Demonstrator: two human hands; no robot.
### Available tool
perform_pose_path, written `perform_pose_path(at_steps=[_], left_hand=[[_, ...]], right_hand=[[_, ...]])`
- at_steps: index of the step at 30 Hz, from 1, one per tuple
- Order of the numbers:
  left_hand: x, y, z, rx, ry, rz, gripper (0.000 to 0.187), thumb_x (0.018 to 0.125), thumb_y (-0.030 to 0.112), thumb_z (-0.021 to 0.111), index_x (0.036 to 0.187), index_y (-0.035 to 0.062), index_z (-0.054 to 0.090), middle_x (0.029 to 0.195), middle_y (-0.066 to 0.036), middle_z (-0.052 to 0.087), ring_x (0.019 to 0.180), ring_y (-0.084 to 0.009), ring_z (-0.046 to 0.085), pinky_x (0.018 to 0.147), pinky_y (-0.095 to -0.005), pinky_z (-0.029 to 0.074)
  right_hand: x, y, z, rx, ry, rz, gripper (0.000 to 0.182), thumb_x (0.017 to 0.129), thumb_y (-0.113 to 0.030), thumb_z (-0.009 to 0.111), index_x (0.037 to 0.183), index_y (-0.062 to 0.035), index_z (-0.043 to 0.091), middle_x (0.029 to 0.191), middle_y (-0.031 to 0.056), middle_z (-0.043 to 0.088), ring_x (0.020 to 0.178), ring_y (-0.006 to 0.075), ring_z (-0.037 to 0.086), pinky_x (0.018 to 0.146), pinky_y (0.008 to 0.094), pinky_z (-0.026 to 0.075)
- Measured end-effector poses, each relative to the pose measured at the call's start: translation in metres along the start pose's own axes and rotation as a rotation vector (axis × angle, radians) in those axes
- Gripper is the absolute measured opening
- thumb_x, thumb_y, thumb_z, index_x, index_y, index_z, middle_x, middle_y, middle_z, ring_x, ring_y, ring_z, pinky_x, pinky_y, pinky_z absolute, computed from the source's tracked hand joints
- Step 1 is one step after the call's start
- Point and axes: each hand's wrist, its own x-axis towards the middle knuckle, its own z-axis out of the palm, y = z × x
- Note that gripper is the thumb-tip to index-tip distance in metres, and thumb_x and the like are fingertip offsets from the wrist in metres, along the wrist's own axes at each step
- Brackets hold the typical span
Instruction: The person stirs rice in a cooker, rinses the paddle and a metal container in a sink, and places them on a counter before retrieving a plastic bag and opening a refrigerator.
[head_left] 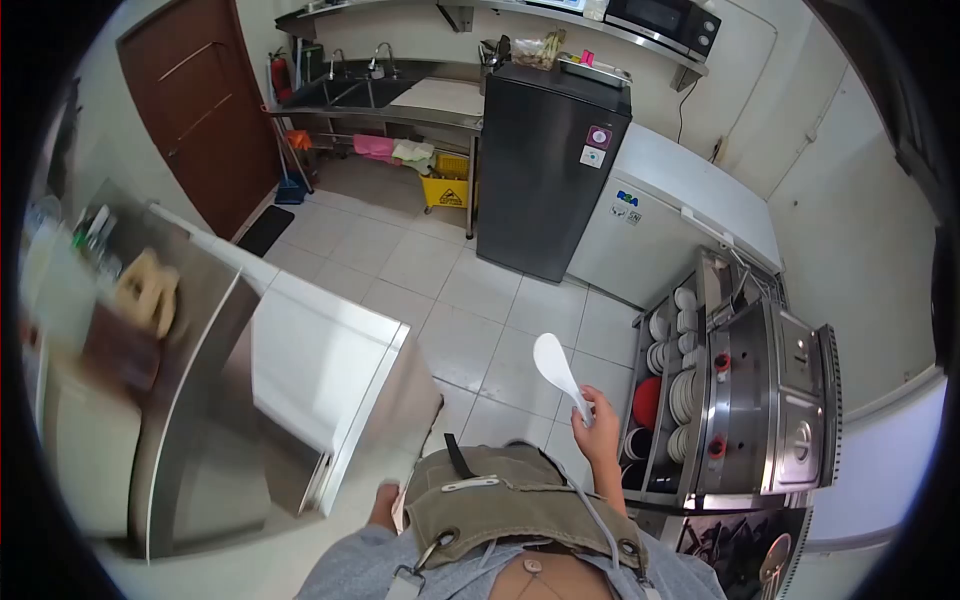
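My right hand (598, 425) is closed around the handle of a white rice paddle (553, 362). The paddle points up and away from me, its broad oval end above the floor tiles. Low at my left side, my left hand (386, 497) hangs by the khaki apron (480, 500), partly cut off from view by my clothing. Its fingers do not show clearly, and I see nothing in it.
On the right, a steel rack (690, 380) holds stacked plates and bowls beside a steel counter unit (775, 400). A white chest freezer (650, 215) and dark refrigerator (550, 170) stand ahead. A steel-sided counter (330, 360) borders the left; a yellow mop bucket (446, 190) sits under the sink counter.
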Motion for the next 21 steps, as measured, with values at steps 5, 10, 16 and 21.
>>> perform_pose_path(at_steps=[5, 10, 16, 21], left_hand=[[0.277, 0.165, -0.105, -0.690, -0.229, -0.052, 0.034, 0.085, 0.026, 0.054, 0.110, 0.0035, 0.057, 0.107, -0.016, 0.061, 0.100, -0.0249, 0.057, 0.085, -0.0334, 0.045], [0.423, 0.300, -0.201, -0.686, -0.358, 0.260, 0.034, 0.089, 0.027, 0.050, 0.113, 0.0042, 0.055, 0.098, -0.013, 0.062, 0.092, -0.0217, 0.060, 0.081, -0.0313, 0.045], [0.552, 0.324, -0.296, -0.924, -0.556, 0.271, 0.043, 0.093, 0.034, 0.045, 0.124, 0.0046, 0.046, 0.108, -0.008, 0.057, 0.095, -0.0172, 0.054, 0.085, -0.0303, 0.042], [0.622, 0.293, -0.410, -1.344, -0.199, 0.172, 0.050, 0.095, 0.040, 0.040, 0.132, 0.0063, 0.038, 0.116, -0.006, 0.052, 0.100, -0.0170, 0.051, 0.088, -0.0317, 0.040]], right_hand=[[0.108, 0.021, 0.024, -0.016, 0.042, 0.024, 0.040, 0.071, -0.006, 0.061, 0.111, -0.0062, 0.054, 0.091, 0.0163, 0.061, 0.082, 0.0314, 0.061, 0.070, 0.0366, 0.048], [0.225, 0.037, 0.058, -0.039, 0.070, 0.119, 0.042, 0.070, -0.004, 0.062, 0.111, -0.0068, 0.054, 0.089, 0.0138, 0.061, 0.074, 0.0263, 0.058, 0.065, 0.0336, 0.046], [0.416, 0.006, 0.145, 0.060, -0.106, -0.083, 0.043, 0.070, -0.005, 0.063, 0.112, -0.0062, 0.053, 0.096, 0.0137, 0.060, 0.087, 0.0257, 0.059, 0.070, 0.0331, 0.046], [0.542, -0.081, 0.248, 0.204, -0.482, -0.350, 0.044, 0.073, -0.006, 0.064, 0.115, -0.0036, 0.049, 0.104, 0.0172, 0.058, 0.094, 0.0311, 0.059, 0.077, 0.0359, 0.048]])
